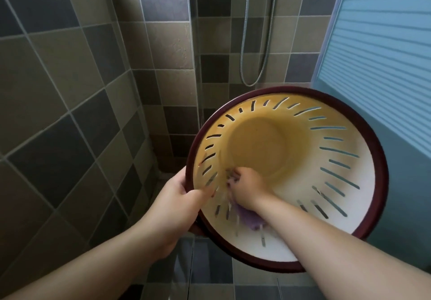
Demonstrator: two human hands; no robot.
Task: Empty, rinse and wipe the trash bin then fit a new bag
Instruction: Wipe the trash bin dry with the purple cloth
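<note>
Your right hand (246, 189): inside the bin, fingers curled tight around a purple cloth (320, 221), pressing it against the near-left inner wall.
Your left hand (184, 197): gripping the bin's dark red rim on its left side, thumb hooked over the edge.
Trash bin (345, 183): held up and tilted with its mouth toward you, slotted pale wall, yellowish bottom, nothing else inside.
Shower hose (250, 71): hangs in a loop on the tiled wall (70, 78) behind the bin.
Blue ribbed panel (384, 31): to your right, beside the bin.

left hand (184, 194) grips bin (349, 206) rim | right hand (247, 189) presses cloth (320, 219) inside
</note>
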